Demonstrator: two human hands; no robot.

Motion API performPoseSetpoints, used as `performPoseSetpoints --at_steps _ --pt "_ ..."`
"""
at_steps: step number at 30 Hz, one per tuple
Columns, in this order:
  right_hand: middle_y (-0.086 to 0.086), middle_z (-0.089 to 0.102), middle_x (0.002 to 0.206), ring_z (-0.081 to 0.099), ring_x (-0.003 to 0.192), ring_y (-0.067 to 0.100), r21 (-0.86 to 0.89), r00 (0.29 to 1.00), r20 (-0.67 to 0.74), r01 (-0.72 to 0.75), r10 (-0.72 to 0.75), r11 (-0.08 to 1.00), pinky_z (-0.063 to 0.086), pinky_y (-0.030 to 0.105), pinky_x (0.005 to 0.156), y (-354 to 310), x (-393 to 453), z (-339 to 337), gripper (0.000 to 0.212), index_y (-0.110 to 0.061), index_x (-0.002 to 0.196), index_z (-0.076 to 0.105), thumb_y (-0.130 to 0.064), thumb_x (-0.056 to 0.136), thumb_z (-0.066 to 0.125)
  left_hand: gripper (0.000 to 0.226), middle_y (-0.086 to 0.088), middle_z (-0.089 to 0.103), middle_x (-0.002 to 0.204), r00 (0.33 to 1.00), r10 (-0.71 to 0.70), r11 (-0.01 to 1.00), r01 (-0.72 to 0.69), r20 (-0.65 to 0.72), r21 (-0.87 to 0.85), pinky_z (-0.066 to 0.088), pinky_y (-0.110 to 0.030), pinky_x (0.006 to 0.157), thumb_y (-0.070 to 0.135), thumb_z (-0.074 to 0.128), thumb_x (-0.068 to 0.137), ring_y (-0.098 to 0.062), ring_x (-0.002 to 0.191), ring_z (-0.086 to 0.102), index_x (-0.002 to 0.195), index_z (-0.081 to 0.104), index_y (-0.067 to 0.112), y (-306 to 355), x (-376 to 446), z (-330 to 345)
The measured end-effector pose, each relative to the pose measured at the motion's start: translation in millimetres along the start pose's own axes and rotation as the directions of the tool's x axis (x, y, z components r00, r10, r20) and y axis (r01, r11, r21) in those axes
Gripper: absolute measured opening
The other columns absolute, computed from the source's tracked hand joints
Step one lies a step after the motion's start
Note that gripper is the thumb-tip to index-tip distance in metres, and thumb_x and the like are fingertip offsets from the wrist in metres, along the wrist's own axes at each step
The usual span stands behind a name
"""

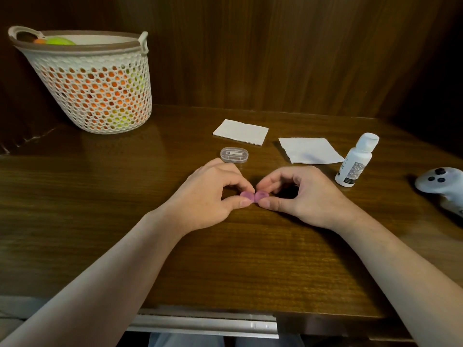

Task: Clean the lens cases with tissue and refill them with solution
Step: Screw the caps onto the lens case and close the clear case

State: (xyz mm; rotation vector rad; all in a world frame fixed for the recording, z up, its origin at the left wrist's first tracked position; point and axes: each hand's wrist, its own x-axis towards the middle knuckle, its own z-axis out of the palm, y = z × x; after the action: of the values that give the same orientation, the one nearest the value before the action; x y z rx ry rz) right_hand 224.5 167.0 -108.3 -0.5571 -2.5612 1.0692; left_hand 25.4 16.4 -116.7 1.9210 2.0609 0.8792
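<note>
At frame centre, my left hand (209, 194) and right hand (298, 194) each pinched one side of the pink lens case (254, 196) between curled thumb and fingers.

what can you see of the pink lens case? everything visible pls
The pink lens case is small, translucent pink-purple plastic by its look, with two round caps side by side. It sits low at the wooden table, in front of the person. The left hand pinches the left cap between thumb and fingertips; the right hand pinches the right cap likewise. Both caps appear on; the fingers hide its edges.
</note>
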Motion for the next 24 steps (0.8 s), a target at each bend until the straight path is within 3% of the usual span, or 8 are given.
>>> performPoseSetpoints --at_steps 4,10,16,19,24 --pt "-0.025 0.080 0.100 0.073 0.099 -0.006 0.001 1.000 -0.006 -0.004 0.004 1.000 0.053 0.025 0.089 0.1 0.8 -0.3 0.027 -0.039 0.107 0.078 -0.041 0.082 0.089 0.022 0.027 0.066 0.112 1.000 0.018 1.000 -0.018 0.005 0.020 0.049 -0.041 0.102 0.041 0.073 0.097 0.001 0.116 0.051 0.119 0.075 0.043 0.3 -2.2 -0.1" --pt "-0.025 0.080 0.100 0.074 0.100 -0.005 -0.004 1.000 -0.009 0.000 0.000 1.000 0.056 0.027 0.091 0.0 0.9 -0.3 0.028 -0.039 0.108 0.077 -0.039 0.083 0.089 0.050 0.026 0.065 0.105 0.993 -0.027 0.989 0.044 -0.115 0.141 0.050 -0.036 0.095 0.080 0.059 0.079 0.002 0.104 0.052 0.107 0.075 0.042 5.8 -3.0 -0.5" --pt "-0.025 0.080 0.100 0.074 0.098 -0.006 -0.008 1.000 -0.011 0.009 -0.009 1.000 0.055 0.025 0.089 -0.3 -0.4 0.2 0.027 -0.039 0.107 0.078 -0.039 0.082 0.090 0.021 0.026 0.065 0.100 0.995 0.000 0.996 0.009 -0.104 0.091 0.050 -0.042 0.098 0.058 0.072 0.090 0.002 0.106 0.051 0.103 0.076 0.041 7.0 -0.4 2.3" --pt "-0.025 0.080 0.099 0.074 0.097 -0.006 -0.008 1.000 -0.011 0.009 -0.009 1.000 0.054 0.024 0.088 -1.0 -0.2 0.1 0.026 -0.039 0.106 0.078 -0.040 0.082 0.089 0.018 0.026 0.066 0.102 0.997 -0.008 0.998 0.013 -0.077 0.065 0.048 -0.045 0.103 0.052 0.075 0.091 0.003 0.109 0.050 0.105 0.077 0.041 6.9 1.9 2.0" --pt "-0.026 0.079 0.099 0.073 0.098 -0.007 -0.011 1.000 -0.009 0.009 -0.009 1.000 0.053 0.022 0.086 0.1 0.2 0.8 0.025 -0.040 0.105 0.078 -0.039 0.083 0.089 0.019 0.025 0.066 0.103 1.000 -0.024 0.999 0.024 -0.014 0.021 0.047 -0.037 0.102 0.041 0.077 0.093 0.003 0.112 0.053 0.111 0.076 0.046 5.0 1.6 2.2"
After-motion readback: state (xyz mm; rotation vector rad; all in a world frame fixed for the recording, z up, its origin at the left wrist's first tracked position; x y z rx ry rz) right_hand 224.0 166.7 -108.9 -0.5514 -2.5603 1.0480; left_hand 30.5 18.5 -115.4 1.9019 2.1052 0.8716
